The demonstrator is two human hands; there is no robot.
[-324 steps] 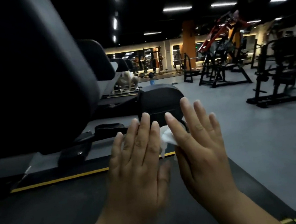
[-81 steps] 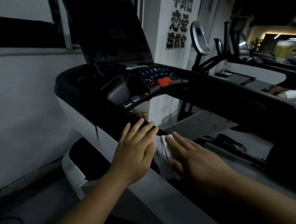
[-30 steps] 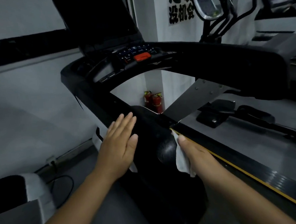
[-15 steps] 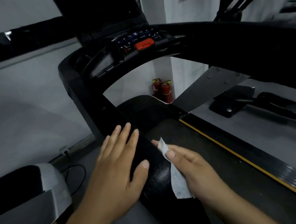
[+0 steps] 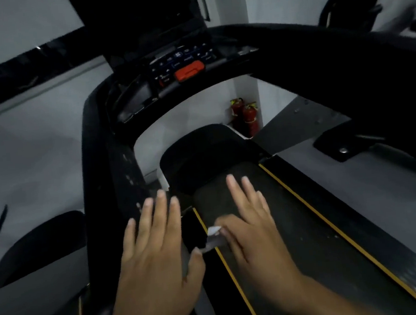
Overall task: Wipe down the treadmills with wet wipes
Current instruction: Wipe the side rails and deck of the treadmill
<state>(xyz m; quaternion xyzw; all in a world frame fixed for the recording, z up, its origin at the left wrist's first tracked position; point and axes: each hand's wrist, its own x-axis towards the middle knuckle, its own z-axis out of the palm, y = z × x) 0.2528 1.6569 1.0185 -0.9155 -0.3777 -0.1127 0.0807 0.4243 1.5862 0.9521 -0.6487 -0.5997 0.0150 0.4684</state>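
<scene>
Left hand [image 5: 154, 247] is stretching out flat, fingers straight and slightly spread, gripping nothing. It is hovering over or resting on the treadmill's [image 5: 281, 54] dark left side rail [image 5: 193, 235]; contact cannot be told.

Right hand [image 5: 250, 224] is lying palm down on the belt [image 5: 300, 237], fingers extended toward the front and not curled. It is pressing the wet wipe [image 5: 214, 238] against the belt's left edge. Only a crumpled white corner of the wipe is showing at the thumb side, crossing the yellow stripe [image 5: 233, 275] there. The left thumb tip is sitting just beside the wipe's lower end.

A black motor cover [image 5: 201, 153] is closing off the belt ahead of the fingertips. A black upright [image 5: 108, 167] is rising on the left to the curved console [image 5: 178, 60], where a red stop button [image 5: 189, 72] is sitting below a dark screen [image 5: 136, 18]. Two red fire extinguishers [image 5: 246, 120] are standing against the wall beyond the frame. The picture is dim and slightly blurred.
</scene>
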